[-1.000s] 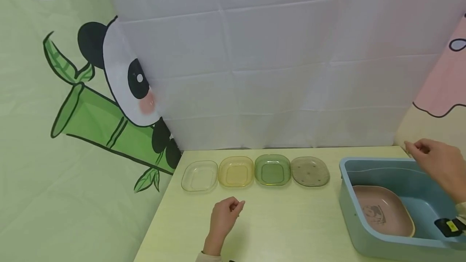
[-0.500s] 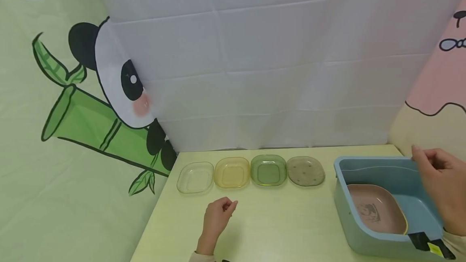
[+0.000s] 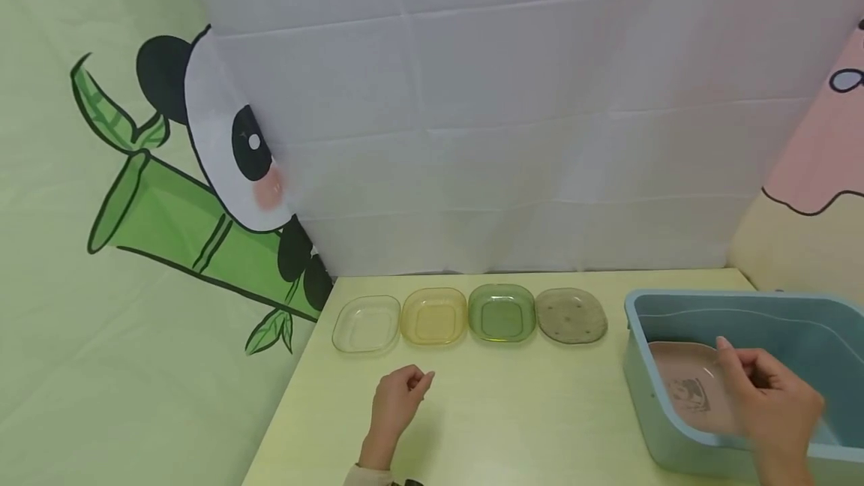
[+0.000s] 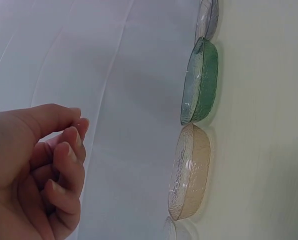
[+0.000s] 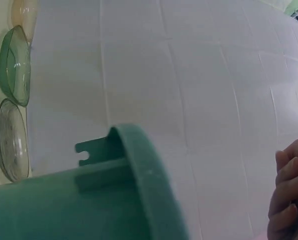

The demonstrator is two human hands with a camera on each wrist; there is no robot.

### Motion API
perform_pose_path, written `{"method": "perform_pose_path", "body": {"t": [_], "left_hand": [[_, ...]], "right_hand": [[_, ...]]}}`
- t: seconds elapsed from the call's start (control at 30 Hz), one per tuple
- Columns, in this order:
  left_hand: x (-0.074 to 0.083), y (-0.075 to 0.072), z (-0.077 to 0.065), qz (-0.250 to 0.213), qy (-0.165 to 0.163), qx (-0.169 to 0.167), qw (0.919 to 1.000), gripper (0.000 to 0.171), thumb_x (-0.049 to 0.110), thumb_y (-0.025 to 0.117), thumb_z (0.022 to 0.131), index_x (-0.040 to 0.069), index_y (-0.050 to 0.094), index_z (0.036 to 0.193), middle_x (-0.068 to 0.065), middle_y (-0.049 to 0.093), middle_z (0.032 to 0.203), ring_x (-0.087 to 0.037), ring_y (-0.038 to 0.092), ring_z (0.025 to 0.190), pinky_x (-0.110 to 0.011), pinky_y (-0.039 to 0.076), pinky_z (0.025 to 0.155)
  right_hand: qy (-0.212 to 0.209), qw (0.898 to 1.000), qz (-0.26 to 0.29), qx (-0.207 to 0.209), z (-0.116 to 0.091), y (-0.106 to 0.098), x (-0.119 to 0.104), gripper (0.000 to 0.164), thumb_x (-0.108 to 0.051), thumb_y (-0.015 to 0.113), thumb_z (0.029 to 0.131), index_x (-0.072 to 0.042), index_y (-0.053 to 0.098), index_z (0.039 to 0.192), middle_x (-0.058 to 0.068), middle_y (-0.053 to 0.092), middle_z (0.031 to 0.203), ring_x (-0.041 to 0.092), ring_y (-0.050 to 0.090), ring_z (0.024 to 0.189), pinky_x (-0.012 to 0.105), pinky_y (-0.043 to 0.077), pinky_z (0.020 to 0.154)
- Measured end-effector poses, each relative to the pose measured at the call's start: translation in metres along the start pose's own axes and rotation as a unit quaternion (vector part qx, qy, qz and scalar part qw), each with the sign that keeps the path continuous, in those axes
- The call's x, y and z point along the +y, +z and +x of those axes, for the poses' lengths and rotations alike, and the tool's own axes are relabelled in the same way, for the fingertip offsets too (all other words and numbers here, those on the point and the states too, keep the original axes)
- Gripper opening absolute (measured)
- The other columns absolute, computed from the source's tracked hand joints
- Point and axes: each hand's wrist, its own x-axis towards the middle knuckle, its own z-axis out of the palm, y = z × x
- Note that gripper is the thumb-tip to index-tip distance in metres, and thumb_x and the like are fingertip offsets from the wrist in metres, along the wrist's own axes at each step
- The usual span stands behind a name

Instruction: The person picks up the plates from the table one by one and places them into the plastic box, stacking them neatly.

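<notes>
My left hand [image 3: 400, 405] hovers over the table in front of a row of dishes, its fingers loosely curled with nothing in them. Above the blue tub [image 3: 641, 381], my right hand [image 3: 772, 400] also holds nothing, fingers loosely bent. It overlaps a pinkish-brown square plate [image 3: 675, 370] with a dark printed picture, which lies inside the tub and is partly hidden. The row runs from a clear dish [image 3: 367, 325] through a yellow dish [image 3: 434, 317] and a green dish [image 3: 502, 313] to a greyish dish [image 3: 571, 316] with small dark spots.
The dishes stand side by side along the back of the pale yellow table [image 3: 499, 418]. A white cloth [image 3: 513, 111] hangs right behind it. Green cloth with a panda and bamboo print [image 3: 175, 208] hangs at the left. The tub takes up the table's right side.
My right hand has moved from the tub's back right forward and left, in front of the plate. The left hand has stayed nearly still, and the dishes have not moved.
</notes>
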Motion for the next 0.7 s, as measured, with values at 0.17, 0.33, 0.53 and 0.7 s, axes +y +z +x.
{"method": "perform_pose_path", "body": {"t": [0.17,0.33,0.53,0.7], "left_hand": [[-0.002,0.002,0.003,-0.003,-0.004,-0.002,1.0000,0.024,0.028,0.062,0.087,0.014,0.061,0.068,0.007,0.055,0.055,0.001,0.044,0.047,-0.019,0.034,0.048],[-0.006,0.003,0.009,-0.005,-0.004,-0.007,1.0000,0.025,0.029,0.061,0.087,0.013,0.061,0.068,0.007,0.055,0.056,0.000,0.043,0.047,-0.019,0.035,0.047],[-0.018,0.007,0.023,-0.013,-0.004,-0.009,0.9999,0.026,0.029,0.061,0.088,0.011,0.062,0.069,0.004,0.055,0.055,-0.003,0.043,0.046,-0.020,0.035,0.044],[-0.037,0.007,0.039,-0.029,-0.031,-0.019,0.9989,0.027,0.026,0.060,0.088,0.006,0.063,0.071,0.000,0.056,0.057,-0.006,0.045,0.046,-0.021,0.038,0.044]], "right_hand": [[0.003,1.000,-0.015,-0.011,-0.008,0.008,0.005,0.038,-0.013,0.068,0.079,-0.030,0.053,0.050,-0.027,0.039,0.041,-0.009,0.034,0.036,0.008,0.027,0.043],[-0.008,1.000,-0.002,-0.020,-0.011,0.014,0.004,0.036,-0.009,0.069,0.078,-0.029,0.055,0.052,-0.029,0.042,0.044,-0.009,0.035,0.037,0.008,0.029,0.044],[-0.012,0.999,0.001,-0.035,-0.019,0.021,0.001,0.032,-0.008,0.069,0.078,-0.021,0.056,0.051,-0.027,0.041,0.043,-0.008,0.035,0.037,0.009,0.029,0.043],[0.004,0.999,0.011,-0.047,-0.027,0.027,0.001,0.031,-0.005,0.068,0.078,-0.020,0.057,0.053,-0.026,0.042,0.046,-0.008,0.037,0.040,0.009,0.031,0.044]]}}
